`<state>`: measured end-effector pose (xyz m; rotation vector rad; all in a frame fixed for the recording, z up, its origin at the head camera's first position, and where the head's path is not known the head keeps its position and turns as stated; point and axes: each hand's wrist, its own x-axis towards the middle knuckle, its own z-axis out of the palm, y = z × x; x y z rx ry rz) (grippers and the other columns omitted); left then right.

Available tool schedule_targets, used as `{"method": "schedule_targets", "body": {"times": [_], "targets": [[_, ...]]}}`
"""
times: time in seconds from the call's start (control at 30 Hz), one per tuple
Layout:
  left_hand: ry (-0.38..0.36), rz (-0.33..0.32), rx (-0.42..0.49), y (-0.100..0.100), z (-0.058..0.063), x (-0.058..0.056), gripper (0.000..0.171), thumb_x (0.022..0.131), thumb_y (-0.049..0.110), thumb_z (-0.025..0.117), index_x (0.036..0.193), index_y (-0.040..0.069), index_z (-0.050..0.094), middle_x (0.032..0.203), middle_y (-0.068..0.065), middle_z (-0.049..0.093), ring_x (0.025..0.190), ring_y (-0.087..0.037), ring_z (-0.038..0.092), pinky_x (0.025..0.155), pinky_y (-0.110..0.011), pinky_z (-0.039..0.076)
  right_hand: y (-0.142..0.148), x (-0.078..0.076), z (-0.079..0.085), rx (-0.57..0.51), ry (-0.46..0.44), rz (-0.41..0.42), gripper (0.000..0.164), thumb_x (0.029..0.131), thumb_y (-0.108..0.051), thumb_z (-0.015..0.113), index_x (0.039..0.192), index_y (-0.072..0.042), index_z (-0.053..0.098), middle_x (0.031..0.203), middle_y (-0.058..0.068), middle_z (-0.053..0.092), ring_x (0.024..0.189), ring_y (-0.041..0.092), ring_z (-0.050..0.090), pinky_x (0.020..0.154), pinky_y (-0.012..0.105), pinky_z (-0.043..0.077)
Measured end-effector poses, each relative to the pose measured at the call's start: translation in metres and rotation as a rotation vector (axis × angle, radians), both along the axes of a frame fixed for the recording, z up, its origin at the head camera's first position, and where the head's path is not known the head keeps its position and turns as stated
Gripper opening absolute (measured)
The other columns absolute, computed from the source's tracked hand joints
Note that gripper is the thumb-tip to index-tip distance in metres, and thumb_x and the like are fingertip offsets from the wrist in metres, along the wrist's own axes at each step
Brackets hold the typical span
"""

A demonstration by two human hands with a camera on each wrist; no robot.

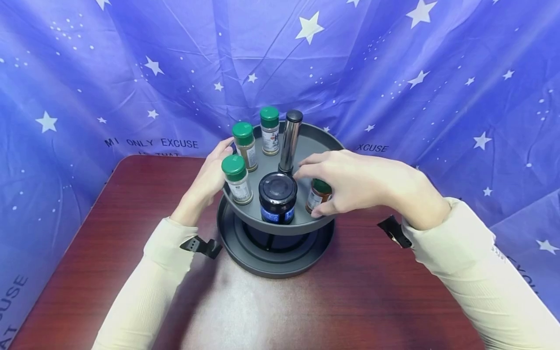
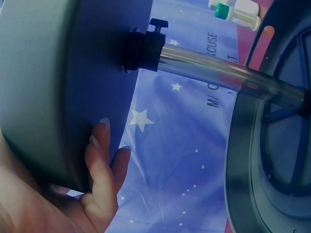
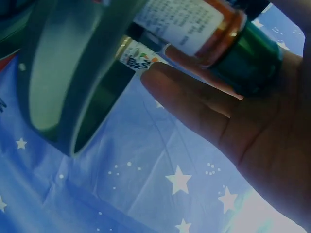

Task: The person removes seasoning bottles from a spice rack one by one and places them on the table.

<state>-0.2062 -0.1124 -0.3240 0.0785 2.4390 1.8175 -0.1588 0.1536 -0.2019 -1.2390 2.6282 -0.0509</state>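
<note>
A dark grey two-tier round stand (image 1: 275, 270) stands on the table, its upper tray (image 1: 260, 187) looking tilted. The left hand (image 1: 210, 175) grips the upper tray's left rim, with fingers (image 2: 99, 165) curled underneath. Over a green-capped spice jar of orange-red contents (image 1: 316, 197) at the tray's right side, the right hand (image 1: 354, 180) arches with spread fingers. In the right wrist view that jar's green cap (image 3: 250, 60) is close to the palm, and the nearer finger is nearly straight. A black-lidded dark jar (image 1: 277, 197) is at the tray's front, left of the right hand.
Green-capped spice jars (image 1: 237, 180) (image 1: 246, 146) (image 1: 270, 131) line the tray's left and back. A chrome post (image 1: 290, 141) rises from its middle. Behind the stand, the left wrist view shows another green-capped jar (image 2: 238, 17). A starry blue curtain (image 1: 280, 58) hangs behind the table (image 1: 131, 209).
</note>
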Motion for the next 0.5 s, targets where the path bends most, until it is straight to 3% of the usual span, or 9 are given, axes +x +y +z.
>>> {"method": "schedule_targets", "body": {"times": [0.2, 0.33, 0.5], "targets": [[-0.004, -0.004, -0.007, 0.0013, 0.0006, -0.0001, 0.049, 0.107, 0.033, 0.025, 0.156, 0.027, 0.027, 0.164, -0.001, 0.024, 0.152, -0.023, 0.018, 0.123, -0.051, 0.019, 0.0021, -0.0019, -0.0035, -0.005, -0.001, 0.016, 0.036, 0.08, -0.014, 0.074, 0.115, -0.016, 0.063, 0.107, 0.001, 0.06, 0.085, 0.016, 0.055, 0.079, 0.037, 0.047], [-0.006, -0.004, -0.01, 0.001, 0.0003, 0.0002, 0.049, 0.107, 0.034, 0.025, 0.156, 0.028, 0.027, 0.164, 0.0, 0.023, 0.153, -0.023, 0.018, 0.123, -0.052, 0.019, 0.0032, -0.0015, -0.0039, -0.01, -0.001, 0.022, 0.029, 0.08, -0.006, 0.069, 0.106, -0.017, 0.063, 0.098, -0.001, 0.058, 0.082, 0.015, 0.056, 0.077, 0.036, 0.048], [0.001, -0.002, -0.007, 0.0009, 0.0007, 0.0003, 0.049, 0.107, 0.033, 0.025, 0.156, 0.027, 0.027, 0.164, 0.0, 0.023, 0.153, -0.023, 0.017, 0.124, -0.05, 0.017, 0.0036, -0.001, -0.0026, 0.001, -0.021, -0.002, 0.031, 0.083, -0.006, 0.07, 0.11, -0.017, 0.062, 0.099, -0.001, 0.058, 0.081, 0.015, 0.056, 0.077, 0.037, 0.048]]}}
